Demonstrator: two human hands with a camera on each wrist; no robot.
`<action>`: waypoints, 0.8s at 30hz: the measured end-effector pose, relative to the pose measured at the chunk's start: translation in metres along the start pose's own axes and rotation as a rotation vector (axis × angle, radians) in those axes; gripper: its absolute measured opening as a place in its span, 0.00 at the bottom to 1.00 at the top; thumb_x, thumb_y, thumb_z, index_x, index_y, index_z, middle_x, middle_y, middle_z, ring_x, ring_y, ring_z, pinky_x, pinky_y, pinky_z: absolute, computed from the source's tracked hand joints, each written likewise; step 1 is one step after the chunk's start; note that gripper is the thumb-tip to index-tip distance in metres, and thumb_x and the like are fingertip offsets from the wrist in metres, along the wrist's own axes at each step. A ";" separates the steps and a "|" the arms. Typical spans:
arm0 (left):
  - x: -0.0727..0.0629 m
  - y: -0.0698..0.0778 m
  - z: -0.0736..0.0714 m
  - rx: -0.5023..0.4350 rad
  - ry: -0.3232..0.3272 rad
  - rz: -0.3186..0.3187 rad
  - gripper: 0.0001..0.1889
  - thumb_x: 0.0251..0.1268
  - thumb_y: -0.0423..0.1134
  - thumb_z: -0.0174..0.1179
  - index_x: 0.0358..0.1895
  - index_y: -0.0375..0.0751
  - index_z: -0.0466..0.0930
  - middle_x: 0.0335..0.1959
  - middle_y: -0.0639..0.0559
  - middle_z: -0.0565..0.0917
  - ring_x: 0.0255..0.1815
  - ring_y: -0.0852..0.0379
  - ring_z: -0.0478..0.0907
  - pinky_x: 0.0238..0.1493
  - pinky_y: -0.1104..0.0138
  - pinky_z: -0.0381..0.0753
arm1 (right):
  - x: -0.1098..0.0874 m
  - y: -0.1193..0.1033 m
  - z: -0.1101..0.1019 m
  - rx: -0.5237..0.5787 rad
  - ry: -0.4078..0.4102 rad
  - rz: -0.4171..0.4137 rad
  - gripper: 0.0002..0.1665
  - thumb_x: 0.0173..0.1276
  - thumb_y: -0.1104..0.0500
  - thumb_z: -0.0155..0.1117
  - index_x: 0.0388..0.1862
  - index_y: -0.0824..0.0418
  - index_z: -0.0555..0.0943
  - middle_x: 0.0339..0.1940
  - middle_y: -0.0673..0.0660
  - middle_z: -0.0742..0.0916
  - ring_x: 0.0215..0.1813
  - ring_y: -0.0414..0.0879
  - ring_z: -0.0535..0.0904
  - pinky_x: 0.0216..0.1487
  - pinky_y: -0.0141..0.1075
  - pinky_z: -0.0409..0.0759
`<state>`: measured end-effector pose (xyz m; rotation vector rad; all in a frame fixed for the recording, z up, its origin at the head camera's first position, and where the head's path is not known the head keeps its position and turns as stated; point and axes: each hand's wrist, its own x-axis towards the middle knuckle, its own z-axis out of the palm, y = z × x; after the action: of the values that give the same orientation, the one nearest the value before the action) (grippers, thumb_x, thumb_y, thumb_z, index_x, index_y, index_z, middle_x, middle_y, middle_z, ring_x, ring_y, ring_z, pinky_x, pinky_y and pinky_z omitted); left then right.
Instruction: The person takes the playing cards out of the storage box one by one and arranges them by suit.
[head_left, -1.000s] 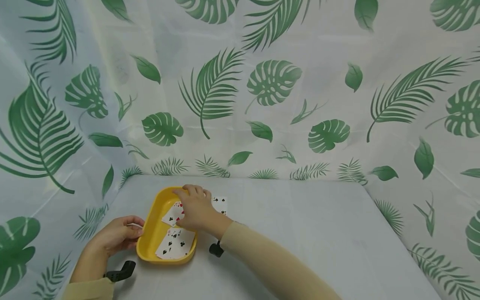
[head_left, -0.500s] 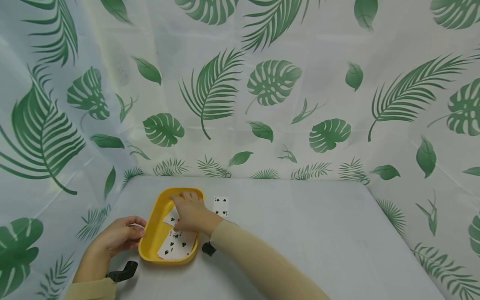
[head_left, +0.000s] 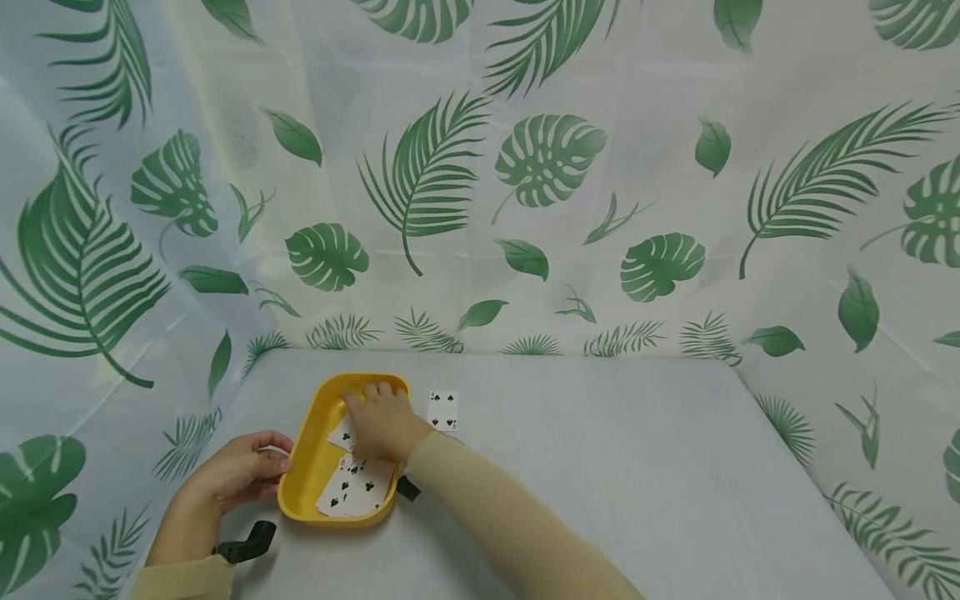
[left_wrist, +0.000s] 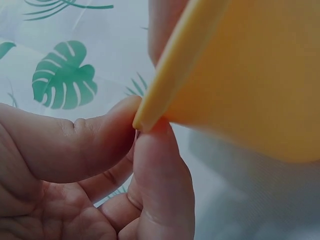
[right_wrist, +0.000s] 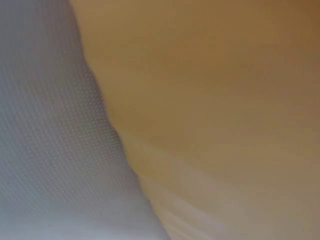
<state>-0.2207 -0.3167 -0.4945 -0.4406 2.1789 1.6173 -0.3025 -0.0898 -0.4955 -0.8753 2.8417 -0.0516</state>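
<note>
Thumb and finger of the person's bare left hand (head_left: pixel 243 467) pinch the rim of a yellow, round-cornered, plastic-looking tray (head_left: pixel 302 479), which sits on the left part of a pale, cloth-covered table (head_left: pixel 637 467). The bare right hand (head_left: pixel 381 423) reaches down into the tray's far half, its fingers bent slightly and a little apart; the fingertips are hidden from me, so I cannot tell whether it has hold of anything.

For this reach to go well, I'd want the left pinch to steady the tray without tipping it. Whether a card is being picked up or laid down, handling it by an edge seems better than pressing on its face, since thin cards tend to cling to a smooth floor and drag their neighbours along.

As for looks, the white, rectangular playing cards (head_left: pixel 354 492) in the tray's near half overlap loosely, face up, with black pips. Another white card (head_left: pixel 339 433), marked with a black club, shows partly beside the right hand. Outside, near the tray but apart from it, a white four of spades (head_left: pixel 443 411) lies flat and face up
</note>
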 end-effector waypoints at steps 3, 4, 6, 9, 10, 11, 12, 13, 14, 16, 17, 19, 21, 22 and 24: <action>0.000 0.001 0.001 0.009 0.019 -0.008 0.16 0.72 0.27 0.65 0.59 0.32 0.75 0.35 0.47 0.85 0.31 0.52 0.83 0.35 0.64 0.89 | 0.002 0.000 0.002 -0.050 -0.006 0.009 0.55 0.68 0.39 0.75 0.88 0.40 0.58 0.82 0.53 0.72 0.80 0.52 0.68 0.81 0.52 0.69; 0.000 0.002 0.002 0.013 0.020 -0.007 0.16 0.72 0.27 0.65 0.59 0.32 0.75 0.35 0.47 0.85 0.31 0.52 0.83 0.36 0.64 0.89 | 0.003 0.000 0.003 -0.063 -0.010 0.012 0.53 0.69 0.39 0.74 0.88 0.41 0.58 0.82 0.53 0.73 0.80 0.52 0.68 0.81 0.52 0.69; -0.001 0.002 0.002 0.018 0.020 -0.005 0.16 0.72 0.27 0.65 0.59 0.32 0.75 0.36 0.46 0.85 0.31 0.52 0.83 0.36 0.64 0.89 | 0.004 0.000 0.004 -0.080 -0.015 0.017 0.51 0.70 0.39 0.72 0.87 0.41 0.60 0.81 0.52 0.74 0.79 0.51 0.68 0.81 0.52 0.69; -0.003 0.003 0.002 0.019 0.019 0.001 0.16 0.72 0.27 0.64 0.58 0.32 0.74 0.36 0.46 0.85 0.31 0.52 0.83 0.35 0.64 0.89 | 0.004 -0.001 0.005 -0.087 -0.012 0.014 0.49 0.70 0.39 0.72 0.85 0.43 0.63 0.80 0.53 0.75 0.78 0.51 0.69 0.80 0.52 0.69; -0.004 0.003 0.002 0.018 0.017 0.002 0.15 0.72 0.27 0.64 0.58 0.32 0.74 0.36 0.46 0.85 0.31 0.52 0.83 0.35 0.64 0.89 | 0.004 -0.001 0.005 -0.088 -0.007 0.012 0.48 0.70 0.39 0.72 0.85 0.43 0.64 0.79 0.52 0.76 0.78 0.51 0.70 0.79 0.52 0.70; -0.004 0.003 0.002 0.017 0.015 0.004 0.15 0.72 0.27 0.64 0.58 0.32 0.74 0.35 0.46 0.84 0.31 0.52 0.83 0.35 0.64 0.89 | 0.003 -0.001 0.005 -0.089 -0.003 0.009 0.48 0.70 0.39 0.73 0.84 0.43 0.65 0.79 0.52 0.76 0.77 0.51 0.70 0.78 0.51 0.71; -0.005 0.003 0.003 0.015 0.014 0.005 0.15 0.72 0.27 0.64 0.58 0.32 0.74 0.35 0.46 0.84 0.31 0.52 0.83 0.35 0.64 0.89 | 0.003 -0.001 0.005 -0.092 0.001 0.005 0.47 0.70 0.39 0.73 0.84 0.44 0.66 0.78 0.53 0.77 0.77 0.51 0.71 0.78 0.51 0.71; -0.005 0.003 0.003 0.014 0.013 0.006 0.15 0.72 0.27 0.64 0.58 0.32 0.74 0.35 0.47 0.84 0.31 0.52 0.82 0.35 0.65 0.89 | 0.003 -0.001 0.005 -0.093 0.005 0.003 0.47 0.70 0.39 0.73 0.83 0.44 0.66 0.78 0.53 0.77 0.76 0.51 0.71 0.77 0.51 0.72; -0.005 0.003 0.003 0.014 0.012 0.006 0.15 0.72 0.27 0.64 0.58 0.32 0.74 0.35 0.47 0.84 0.31 0.52 0.82 0.35 0.65 0.89 | 0.003 -0.001 0.005 -0.093 0.007 0.001 0.47 0.70 0.39 0.73 0.83 0.44 0.66 0.77 0.52 0.77 0.75 0.51 0.72 0.76 0.51 0.72; -0.005 0.004 0.003 0.012 0.013 0.004 0.16 0.72 0.27 0.64 0.58 0.32 0.74 0.35 0.47 0.84 0.31 0.52 0.82 0.35 0.65 0.89 | 0.002 -0.001 0.006 -0.097 0.013 -0.002 0.46 0.70 0.39 0.73 0.83 0.43 0.66 0.76 0.52 0.78 0.74 0.51 0.72 0.75 0.50 0.72; -0.005 0.004 0.003 0.012 0.014 0.002 0.16 0.72 0.27 0.64 0.58 0.32 0.74 0.35 0.47 0.84 0.31 0.52 0.82 0.35 0.64 0.89 | 0.002 -0.001 0.005 -0.096 0.013 -0.002 0.46 0.70 0.40 0.73 0.83 0.43 0.66 0.76 0.52 0.78 0.73 0.50 0.72 0.74 0.50 0.72; -0.004 0.003 0.003 0.011 0.020 -0.001 0.16 0.72 0.27 0.65 0.59 0.32 0.74 0.35 0.47 0.84 0.31 0.52 0.82 0.35 0.64 0.89 | 0.001 -0.001 0.004 -0.094 0.014 -0.004 0.46 0.70 0.40 0.74 0.83 0.43 0.66 0.76 0.52 0.78 0.73 0.50 0.73 0.74 0.49 0.72; -0.003 0.003 0.003 0.012 0.024 -0.004 0.17 0.71 0.27 0.65 0.59 0.32 0.74 0.35 0.47 0.84 0.31 0.51 0.82 0.35 0.64 0.89 | 0.000 -0.001 0.002 -0.091 0.010 -0.004 0.47 0.70 0.39 0.74 0.83 0.42 0.66 0.76 0.52 0.78 0.73 0.50 0.73 0.75 0.49 0.71; -0.002 0.003 0.003 0.011 0.025 -0.004 0.17 0.71 0.27 0.65 0.59 0.32 0.74 0.35 0.47 0.84 0.31 0.51 0.82 0.35 0.64 0.89 | -0.001 -0.001 0.001 -0.086 0.005 -0.003 0.47 0.70 0.39 0.74 0.84 0.42 0.66 0.76 0.52 0.78 0.73 0.51 0.73 0.76 0.50 0.71; -0.002 0.003 0.003 0.010 0.024 -0.004 0.17 0.71 0.27 0.65 0.59 0.32 0.74 0.35 0.47 0.85 0.31 0.51 0.82 0.35 0.64 0.89 | -0.003 -0.001 -0.001 -0.075 -0.006 0.001 0.48 0.69 0.39 0.75 0.84 0.43 0.66 0.77 0.53 0.78 0.74 0.51 0.73 0.78 0.50 0.70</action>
<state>-0.2198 -0.3133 -0.4922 -0.4631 2.2011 1.6062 -0.3000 -0.0891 -0.4936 -0.8870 2.8548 0.0581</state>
